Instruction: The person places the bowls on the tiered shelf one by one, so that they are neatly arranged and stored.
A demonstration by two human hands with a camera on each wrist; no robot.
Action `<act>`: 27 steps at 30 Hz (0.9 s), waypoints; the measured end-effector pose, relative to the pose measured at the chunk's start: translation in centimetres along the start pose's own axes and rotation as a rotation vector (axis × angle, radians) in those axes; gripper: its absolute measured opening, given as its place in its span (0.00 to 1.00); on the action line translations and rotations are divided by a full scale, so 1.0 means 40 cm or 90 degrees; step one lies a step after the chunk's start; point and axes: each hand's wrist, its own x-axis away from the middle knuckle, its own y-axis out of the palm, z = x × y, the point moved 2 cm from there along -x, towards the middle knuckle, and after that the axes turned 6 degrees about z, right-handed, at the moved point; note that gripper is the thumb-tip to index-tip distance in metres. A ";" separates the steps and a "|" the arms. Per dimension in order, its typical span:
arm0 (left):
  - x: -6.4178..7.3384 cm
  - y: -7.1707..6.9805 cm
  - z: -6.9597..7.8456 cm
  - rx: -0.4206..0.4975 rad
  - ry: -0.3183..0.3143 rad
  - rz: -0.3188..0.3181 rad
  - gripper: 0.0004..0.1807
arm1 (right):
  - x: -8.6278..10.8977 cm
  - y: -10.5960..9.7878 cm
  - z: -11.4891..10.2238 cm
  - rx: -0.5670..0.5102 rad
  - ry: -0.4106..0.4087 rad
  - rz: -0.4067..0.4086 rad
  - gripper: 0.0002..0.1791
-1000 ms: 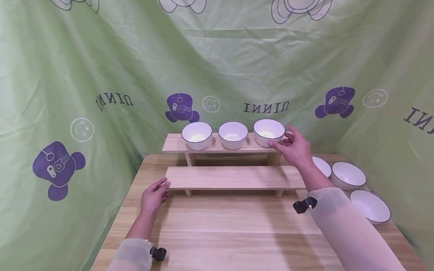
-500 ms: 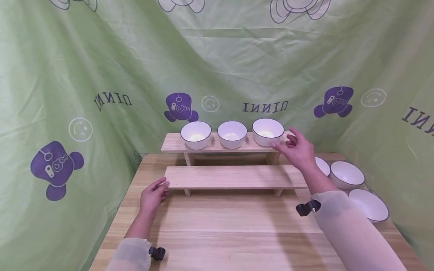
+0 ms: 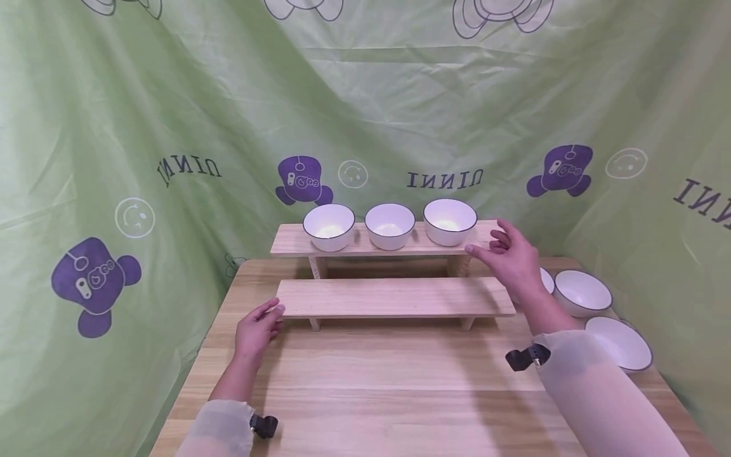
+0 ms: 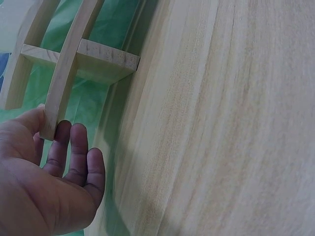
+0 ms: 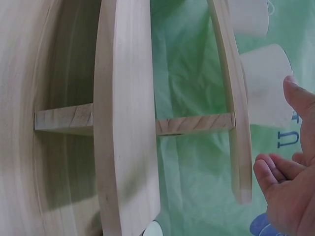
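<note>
Three white bowls with dark rims stand in a row on the upper board [image 3: 485, 235] of a two-step wooden shelf: a left bowl [image 3: 329, 235], a middle bowl [image 3: 390, 235] and a right bowl [image 3: 450, 232]. My right hand [image 3: 514, 261] is just right of the right bowl, thumb and fingers spread, touching nothing. In the right wrist view a gap shows between the fingertips [image 5: 263, 167] and that bowl [image 5: 266, 83]. My left hand [image 3: 254, 331] pinches the left end of the lower board [image 3: 394, 298]; the left wrist view shows thumb and fingers on either side of the board's end [image 4: 49, 129].
More white bowls sit on the table's right side behind my right forearm, among them one farther back [image 3: 582, 293] and one nearer [image 3: 619, 343]. A green printed curtain [image 3: 365, 114] surrounds the wooden table [image 3: 365, 393] at the back and sides.
My right hand has let go of the right bowl and drawn away from it to the right. The bowl stays on the upper board. The left hand keeps its place on the lower board.
</note>
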 end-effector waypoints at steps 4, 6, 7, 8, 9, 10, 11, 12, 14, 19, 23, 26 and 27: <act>0.001 0.001 0.001 -0.002 0.000 0.002 0.30 | 0.007 -0.011 0.006 0.004 0.002 0.000 0.66; 0.003 0.002 0.003 -0.002 0.000 0.003 0.30 | 0.012 -0.018 0.009 0.007 0.003 0.000 0.65; 0.003 0.002 0.003 -0.002 0.000 0.003 0.30 | 0.015 -0.020 0.010 0.009 0.002 0.002 0.64; 0.004 0.002 0.003 -0.002 0.000 0.002 0.30 | 0.017 -0.022 0.012 0.010 0.001 0.003 0.64; 0.004 0.002 0.003 -0.002 0.000 0.002 0.30 | 0.020 -0.025 0.013 0.010 0.000 0.005 0.63; 0.004 0.002 0.003 -0.001 -0.001 0.001 0.30 | 0.022 -0.027 0.015 0.010 -0.002 0.006 0.62; 0.004 0.001 0.003 0.000 -0.002 0.002 0.30 | 0.024 -0.029 0.016 0.011 -0.005 0.006 0.61; 0.004 0.001 0.003 0.001 -0.002 0.003 0.30 | 0.026 -0.031 0.017 0.012 -0.009 0.007 0.61; 0.005 0.000 0.003 0.001 -0.003 0.005 0.30 | 0.030 -0.036 0.019 0.016 -0.014 0.008 0.60; 0.007 0.000 0.006 0.000 -0.006 0.005 0.30 | 0.037 -0.045 0.026 0.025 -0.010 0.008 0.59; 0.009 0.000 0.009 0.000 -0.008 0.003 0.31 | 0.042 -0.050 0.033 0.023 0.000 0.006 0.59; 0.010 0.000 0.010 0.002 -0.010 0.002 0.31 | 0.045 -0.054 0.038 0.021 0.005 0.006 0.60; 0.010 0.000 0.010 0.002 -0.011 0.001 0.31 | 0.046 -0.055 0.040 0.022 0.005 0.006 0.61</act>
